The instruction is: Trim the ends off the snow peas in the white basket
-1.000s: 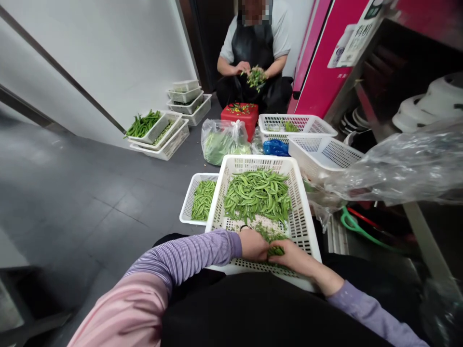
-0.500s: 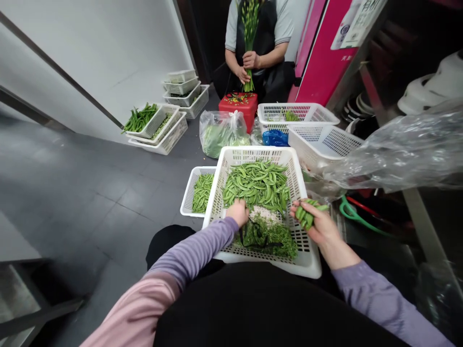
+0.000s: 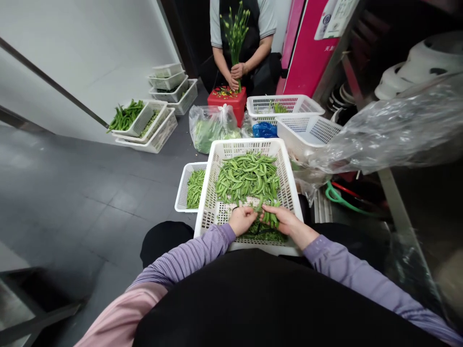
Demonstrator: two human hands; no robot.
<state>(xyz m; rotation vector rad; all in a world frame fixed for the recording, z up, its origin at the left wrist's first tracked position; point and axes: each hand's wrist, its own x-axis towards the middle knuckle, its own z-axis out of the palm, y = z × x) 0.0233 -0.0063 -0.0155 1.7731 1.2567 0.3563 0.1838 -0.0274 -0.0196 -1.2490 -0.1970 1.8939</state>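
A white basket [image 3: 203,212] rests at my lap, with a heap of green snow peas [image 3: 248,176] in its far half. Green trimmings [image 3: 265,235] lie in the near part, partly under my hands. My right hand [image 3: 284,219] is closed round a small bunch of snow peas [image 3: 269,218]. Close beside it, my left hand [image 3: 243,220] has its fingers pinched together at the end of a pea pod [image 3: 259,203] by the right fingertips. A dark strip shows at the left fingers and among the trimmings.
To the left stands a smaller white basket of pods [image 3: 196,188]. Ahead are a knotted plastic bag [image 3: 213,127], a red stool [image 3: 227,103] and white baskets [image 3: 307,130]. A co-worker [image 3: 238,43] holds flowering stems. Clear plastic sheeting [image 3: 390,130] hangs at right; stacked baskets [image 3: 144,130] stand far left.
My right hand has moved left from the basket's right rim, carrying its snow peas over the trimmings. My left hand has come off the heap to meet it. The view has shifted slightly.
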